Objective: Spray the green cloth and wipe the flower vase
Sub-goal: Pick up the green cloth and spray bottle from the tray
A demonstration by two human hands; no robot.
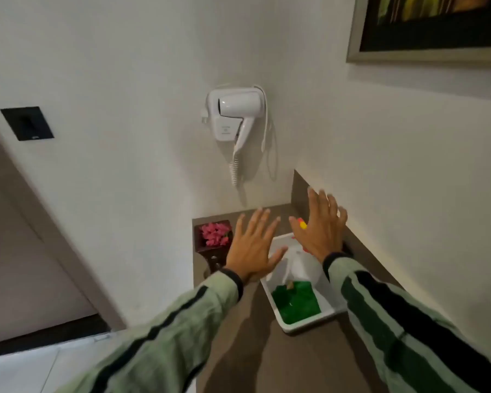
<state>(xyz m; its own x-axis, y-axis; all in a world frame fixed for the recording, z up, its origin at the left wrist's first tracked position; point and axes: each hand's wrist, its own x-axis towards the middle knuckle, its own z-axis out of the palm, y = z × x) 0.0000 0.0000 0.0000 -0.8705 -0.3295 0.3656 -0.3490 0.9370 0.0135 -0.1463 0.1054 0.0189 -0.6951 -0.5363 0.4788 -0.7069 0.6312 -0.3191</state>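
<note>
The green cloth [295, 303] lies folded in the near end of a white tray [328, 312] on a brown counter [255, 361]. Just beyond the cloth in the same tray lies a white spray bottle [302, 266]; its far end is hidden behind the right hand [319, 228], and only a bit of orange and yellow trigger shows between that hand's thumb and forefinger. Something small sits on the cloth's far edge, too blurred to name.

To the left of the tray, at the counter's far left corner, stands the flower vase [213, 251], dark and square-mouthed, with pink flowers [216, 234] in it. Its lower body is partly covered by the left hand [251, 248].

Both hands hover palm-down above the far end of the tray, fingers spread wide and holding nothing; whether the left thumb touches the bottle cannot be told. Green striped sleeves run off the bottom edge.

On the wall beyond the tray hangs a white hair dryer [236, 117], its coiled cord dangling. A framed picture [431, 26] up to the right is cut off by the frame edge.
</note>
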